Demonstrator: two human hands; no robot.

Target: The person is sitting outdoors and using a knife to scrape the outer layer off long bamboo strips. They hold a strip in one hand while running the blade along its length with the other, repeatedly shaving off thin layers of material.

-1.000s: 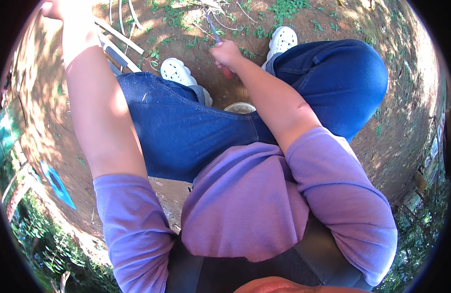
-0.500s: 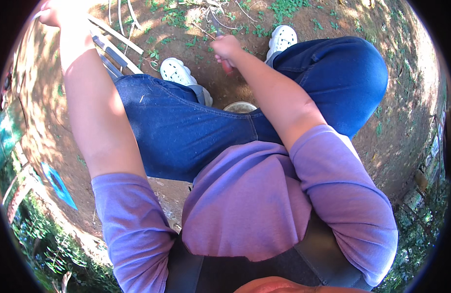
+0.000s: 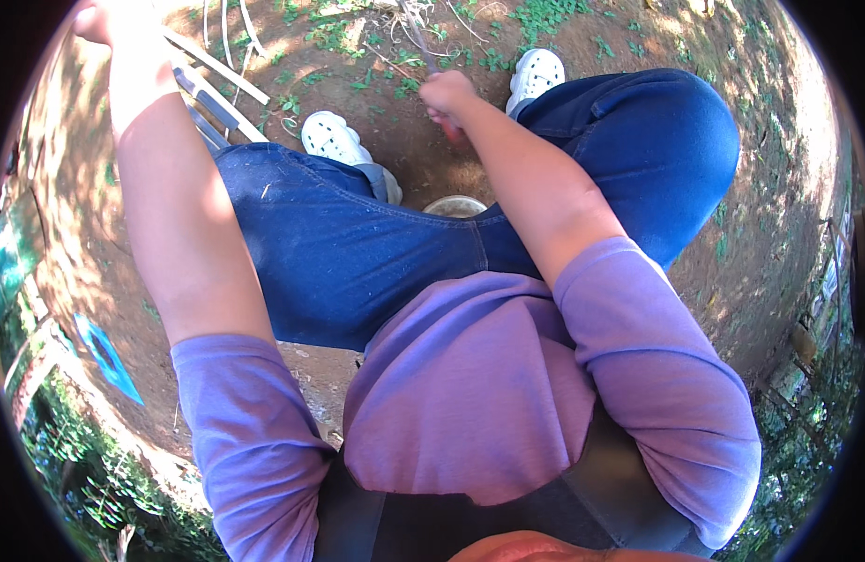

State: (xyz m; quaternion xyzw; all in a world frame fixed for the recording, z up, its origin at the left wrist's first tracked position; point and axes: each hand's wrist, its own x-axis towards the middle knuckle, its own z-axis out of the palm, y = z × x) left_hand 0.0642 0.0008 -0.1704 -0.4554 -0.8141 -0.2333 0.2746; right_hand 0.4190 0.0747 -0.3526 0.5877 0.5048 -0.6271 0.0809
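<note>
My right hand (image 3: 447, 95) is wrapped round the reddish handle of a long knife (image 3: 417, 33), whose narrow dark blade points away from me toward the top edge. It is above the bare soil, between my two white clogs (image 3: 333, 138). My left arm stretches to the far upper left, where bright sun washes out much of it. At the picture's rim my left hand (image 3: 96, 24) looks closed, but what it grips is cut off or too bright to make out.
Pale split strips (image 3: 222, 66) and a grey-and-black bar (image 3: 206, 98) lie beside my left leg. A round metal rim (image 3: 456, 206) shows between my legs. Thin curled strips and small green weeds (image 3: 550, 13) dot the soil. A blue piece (image 3: 109, 358) lies at left.
My right hand has shifted slightly to the right with the knife. My left hand has stayed at the far upper left, with little visible movement.
</note>
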